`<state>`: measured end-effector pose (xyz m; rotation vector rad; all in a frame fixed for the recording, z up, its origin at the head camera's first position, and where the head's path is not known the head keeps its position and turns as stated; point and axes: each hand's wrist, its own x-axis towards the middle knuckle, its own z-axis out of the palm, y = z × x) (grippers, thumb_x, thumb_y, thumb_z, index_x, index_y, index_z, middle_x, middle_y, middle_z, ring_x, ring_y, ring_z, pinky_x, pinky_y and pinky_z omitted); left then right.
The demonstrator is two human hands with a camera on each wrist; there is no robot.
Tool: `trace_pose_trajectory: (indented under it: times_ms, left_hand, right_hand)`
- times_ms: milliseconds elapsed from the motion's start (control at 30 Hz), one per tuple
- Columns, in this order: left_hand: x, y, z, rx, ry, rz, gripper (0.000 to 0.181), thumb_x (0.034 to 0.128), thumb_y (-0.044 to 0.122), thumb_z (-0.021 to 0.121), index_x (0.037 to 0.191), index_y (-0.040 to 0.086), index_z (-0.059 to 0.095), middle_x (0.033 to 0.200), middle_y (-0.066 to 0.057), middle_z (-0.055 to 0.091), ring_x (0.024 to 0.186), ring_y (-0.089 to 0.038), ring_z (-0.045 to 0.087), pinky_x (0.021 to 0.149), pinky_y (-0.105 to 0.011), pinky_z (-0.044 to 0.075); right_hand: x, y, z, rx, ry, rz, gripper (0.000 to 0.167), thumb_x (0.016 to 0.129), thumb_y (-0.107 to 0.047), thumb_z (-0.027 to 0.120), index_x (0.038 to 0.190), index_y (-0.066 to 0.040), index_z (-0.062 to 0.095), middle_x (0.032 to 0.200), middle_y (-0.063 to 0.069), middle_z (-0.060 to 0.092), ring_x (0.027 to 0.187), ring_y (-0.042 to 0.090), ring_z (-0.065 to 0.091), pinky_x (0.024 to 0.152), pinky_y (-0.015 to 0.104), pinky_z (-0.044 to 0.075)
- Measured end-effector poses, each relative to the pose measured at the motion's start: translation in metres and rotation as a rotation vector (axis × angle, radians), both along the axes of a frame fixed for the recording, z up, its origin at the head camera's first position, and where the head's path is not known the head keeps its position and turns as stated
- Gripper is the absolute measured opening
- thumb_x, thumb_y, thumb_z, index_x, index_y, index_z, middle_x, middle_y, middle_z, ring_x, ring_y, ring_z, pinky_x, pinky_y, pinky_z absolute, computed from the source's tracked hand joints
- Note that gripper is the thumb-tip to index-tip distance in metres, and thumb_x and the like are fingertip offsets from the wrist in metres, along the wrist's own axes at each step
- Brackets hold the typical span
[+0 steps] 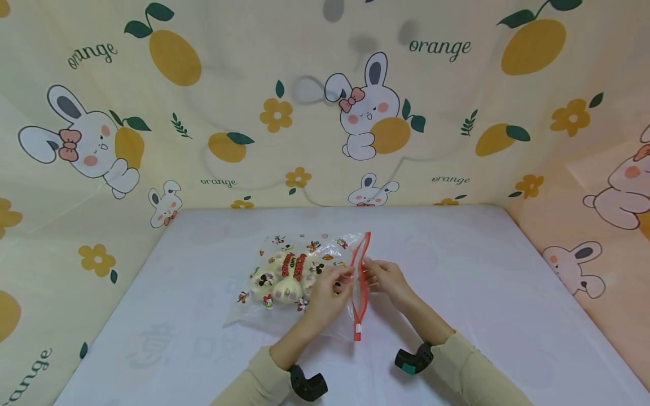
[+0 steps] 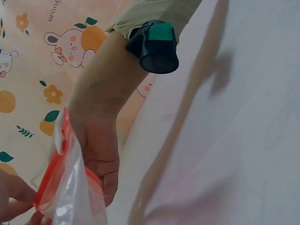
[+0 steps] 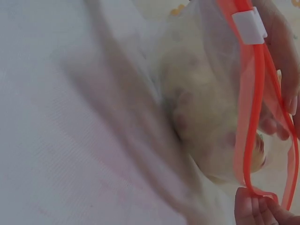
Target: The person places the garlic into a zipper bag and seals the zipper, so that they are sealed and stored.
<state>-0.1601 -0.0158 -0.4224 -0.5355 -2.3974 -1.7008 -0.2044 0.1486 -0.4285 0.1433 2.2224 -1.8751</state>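
A clear zip bag (image 1: 244,313) with cartoon prints and a red zip rim lies on the table, its mouth toward the right. Inside sit several round cream-coloured things (image 1: 288,291); the film blurs their kind. My left hand (image 1: 331,293) pinches the left side of the rim, and its fingertips (image 2: 28,201) show against the red strip in the left wrist view. On the opposite side, my right hand (image 1: 388,282) pinches the other rim strip. Between the hands the two strips stand apart. A white slider (image 3: 249,26) sits at the rim's near end.
A white cloth covers the table (image 1: 457,254). Patterned curtains (image 1: 304,113) with rabbits and oranges enclose the back and both sides. Black bands are worn on both wrists, the right one (image 1: 413,359) with a green patch.
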Motion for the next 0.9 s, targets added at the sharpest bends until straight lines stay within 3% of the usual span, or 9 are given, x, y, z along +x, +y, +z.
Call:
trace_pose_trajectory:
  times_ms: [167, 400, 600, 900]
  left_hand:
    - [0.002, 0.004, -0.005, -0.083, 0.001, -0.016, 0.033, 0.0857, -0.003, 0.061, 0.118, -0.006, 0.063, 0.112, -0.021, 0.061, 0.093, -0.027, 0.06, 0.077, -0.023, 0.057]
    - [0.003, 0.01, -0.012, -0.152, 0.011, -0.023, 0.032, 0.0857, -0.002, 0.061, 0.117, -0.004, 0.064, 0.108, -0.019, 0.059, 0.092, -0.027, 0.061, 0.079, -0.027, 0.056]
    - [0.005, 0.011, -0.014, -0.185, 0.049, -0.033, 0.032, 0.0844, -0.003, 0.062, 0.117, -0.003, 0.065, 0.113, -0.019, 0.06, 0.096, -0.029, 0.06, 0.08, -0.023, 0.053]
    - [0.007, 0.0, -0.012, -0.163, 0.051, -0.122, 0.029, 0.0887, -0.001, 0.059, 0.117, -0.003, 0.064, 0.112, -0.018, 0.065, 0.096, -0.029, 0.065, 0.085, -0.03, 0.057]
  right_hand:
    - [0.001, 0.001, -0.003, 0.05, -0.014, 0.0, 0.051, 0.1, -0.037, 0.05, 0.11, 0.013, 0.059, 0.072, -0.004, 0.062, 0.065, 0.005, 0.058, 0.063, 0.021, 0.055]
    - [-0.001, 0.003, -0.011, 0.101, -0.011, 0.02, 0.042, 0.095, -0.029, 0.059, 0.107, 0.011, 0.063, 0.07, -0.007, 0.063, 0.064, 0.003, 0.06, 0.064, 0.02, 0.056]
    - [-0.003, 0.004, -0.01, 0.079, -0.042, 0.028, 0.043, 0.095, -0.025, 0.058, 0.115, 0.013, 0.061, 0.069, -0.009, 0.065, 0.064, 0.002, 0.061, 0.065, 0.021, 0.057]
    - [-0.011, 0.006, -0.016, 0.106, -0.065, 0.028, 0.033, 0.092, -0.012, 0.059, 0.111, 0.015, 0.061, 0.067, -0.008, 0.061, 0.062, 0.004, 0.056, 0.059, 0.018, 0.052]
